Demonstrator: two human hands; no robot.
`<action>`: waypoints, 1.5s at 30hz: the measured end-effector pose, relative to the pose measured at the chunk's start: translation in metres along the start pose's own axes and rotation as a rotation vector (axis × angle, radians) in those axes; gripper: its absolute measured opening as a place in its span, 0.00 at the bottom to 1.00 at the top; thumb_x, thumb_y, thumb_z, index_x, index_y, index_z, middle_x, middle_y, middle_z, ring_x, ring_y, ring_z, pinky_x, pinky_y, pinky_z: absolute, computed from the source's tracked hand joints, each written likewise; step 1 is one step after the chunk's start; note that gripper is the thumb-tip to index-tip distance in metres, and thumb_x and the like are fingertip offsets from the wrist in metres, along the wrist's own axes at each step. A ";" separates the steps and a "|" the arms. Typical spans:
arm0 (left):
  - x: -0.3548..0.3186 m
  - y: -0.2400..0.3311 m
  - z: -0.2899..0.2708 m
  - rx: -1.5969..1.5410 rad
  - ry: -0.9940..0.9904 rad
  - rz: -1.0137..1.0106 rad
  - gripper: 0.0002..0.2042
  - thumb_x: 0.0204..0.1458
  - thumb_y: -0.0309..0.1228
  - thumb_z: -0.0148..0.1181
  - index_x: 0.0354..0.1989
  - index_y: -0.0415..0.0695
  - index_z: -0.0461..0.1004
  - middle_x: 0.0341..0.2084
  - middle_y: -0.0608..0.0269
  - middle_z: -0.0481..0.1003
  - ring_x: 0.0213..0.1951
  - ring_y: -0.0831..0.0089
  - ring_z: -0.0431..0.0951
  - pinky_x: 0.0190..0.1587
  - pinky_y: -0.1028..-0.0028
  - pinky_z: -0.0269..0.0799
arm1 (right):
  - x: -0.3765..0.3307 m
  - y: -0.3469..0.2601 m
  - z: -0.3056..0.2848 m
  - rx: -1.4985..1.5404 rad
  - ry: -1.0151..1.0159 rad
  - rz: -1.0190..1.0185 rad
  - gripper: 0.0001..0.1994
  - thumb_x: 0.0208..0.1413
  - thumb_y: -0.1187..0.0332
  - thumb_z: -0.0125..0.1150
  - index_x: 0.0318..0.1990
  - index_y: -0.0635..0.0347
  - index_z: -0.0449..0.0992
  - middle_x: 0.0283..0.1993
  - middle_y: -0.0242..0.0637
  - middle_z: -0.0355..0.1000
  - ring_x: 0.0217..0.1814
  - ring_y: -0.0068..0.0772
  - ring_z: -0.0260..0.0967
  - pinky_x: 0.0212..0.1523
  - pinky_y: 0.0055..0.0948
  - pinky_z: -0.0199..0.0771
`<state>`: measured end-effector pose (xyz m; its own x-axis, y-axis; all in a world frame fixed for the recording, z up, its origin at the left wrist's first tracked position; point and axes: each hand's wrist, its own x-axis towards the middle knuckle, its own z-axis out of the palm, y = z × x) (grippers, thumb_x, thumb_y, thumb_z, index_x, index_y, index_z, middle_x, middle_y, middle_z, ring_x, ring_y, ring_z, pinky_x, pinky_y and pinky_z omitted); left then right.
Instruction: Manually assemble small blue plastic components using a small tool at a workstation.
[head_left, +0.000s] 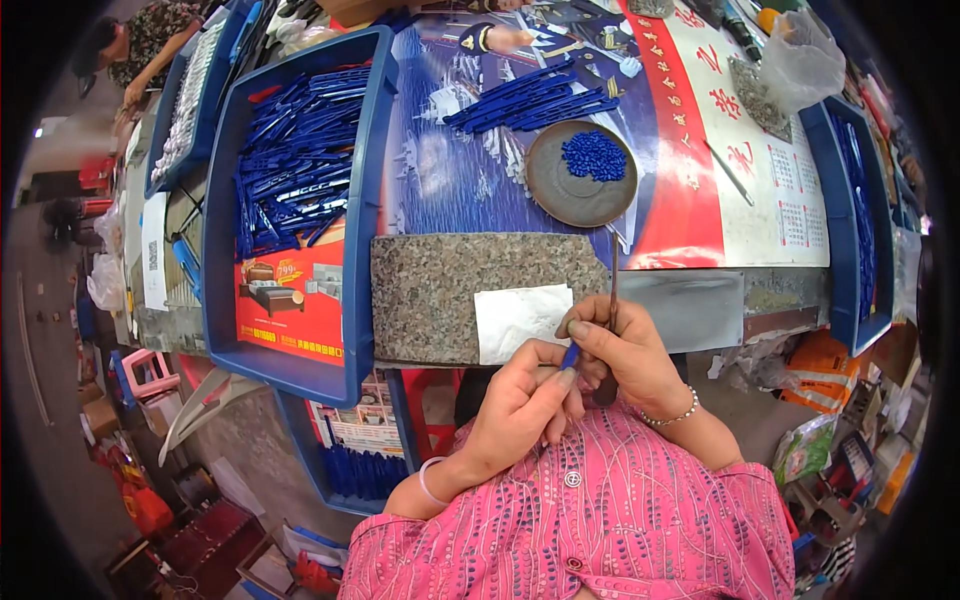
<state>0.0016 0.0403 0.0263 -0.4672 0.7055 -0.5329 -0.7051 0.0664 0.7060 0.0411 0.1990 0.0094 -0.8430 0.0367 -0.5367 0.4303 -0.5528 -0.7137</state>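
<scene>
Close to my chest, my left hand [528, 396] pinches a slim blue stick-like piece [570, 356] between thumb and fingers. My right hand [632, 352] touches its near end and is closed round a thin dark metal tool [614, 270], whose tip points away from me. Which kind of tool it is, I cannot make out. Just beyond lies a speckled granite slab [440, 300] with a folded white paper [505, 322] on it. A round dark dish [550, 195] holds many tiny blue pieces [594, 156]. Behind it lies a pile of long blue pieces [535, 98].
At left a blue tray [377, 190] holds many long blue pieces [300, 150]. Another blue tray [845, 250] stands at the far right. A lower tray [300, 425] sits below the table edge. A pen-like rod [730, 172] lies on the poster. A person [150, 45] is at the far left.
</scene>
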 end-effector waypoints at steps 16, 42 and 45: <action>-0.003 -0.011 -0.037 -0.873 -0.260 -0.235 0.14 0.62 0.34 0.37 0.53 0.42 0.59 0.16 0.61 0.69 0.04 0.86 0.56 0.06 0.84 0.49 | -0.009 -0.013 0.024 -0.238 -0.029 0.077 0.13 0.51 0.75 0.54 0.45 0.67 0.69 0.28 0.28 0.67 0.20 0.12 0.59 0.21 0.13 0.58; -0.004 -0.015 -0.025 -0.412 -0.089 -0.051 0.10 0.61 0.36 0.43 0.32 0.43 0.63 0.19 0.57 0.72 0.10 0.84 0.57 0.13 0.86 0.51 | -0.006 0.002 0.022 -0.260 -0.038 0.060 0.09 0.48 0.74 0.53 0.37 0.66 0.69 0.22 0.26 0.63 0.20 0.13 0.59 0.19 0.16 0.59; -0.007 -0.012 -0.024 -0.313 -0.009 -0.023 0.10 0.61 0.35 0.42 0.33 0.41 0.65 0.20 0.58 0.72 0.11 0.84 0.59 0.15 0.85 0.53 | -0.004 -0.001 0.020 -0.314 -0.056 0.005 0.13 0.50 0.74 0.52 0.43 0.68 0.68 0.26 0.28 0.65 0.21 0.12 0.60 0.19 0.15 0.59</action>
<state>0.0002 0.0175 0.0105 -0.4453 0.7130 -0.5417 -0.8461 -0.1372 0.5150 0.0369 0.1829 0.0214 -0.8535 -0.0159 -0.5209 0.5054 -0.2688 -0.8200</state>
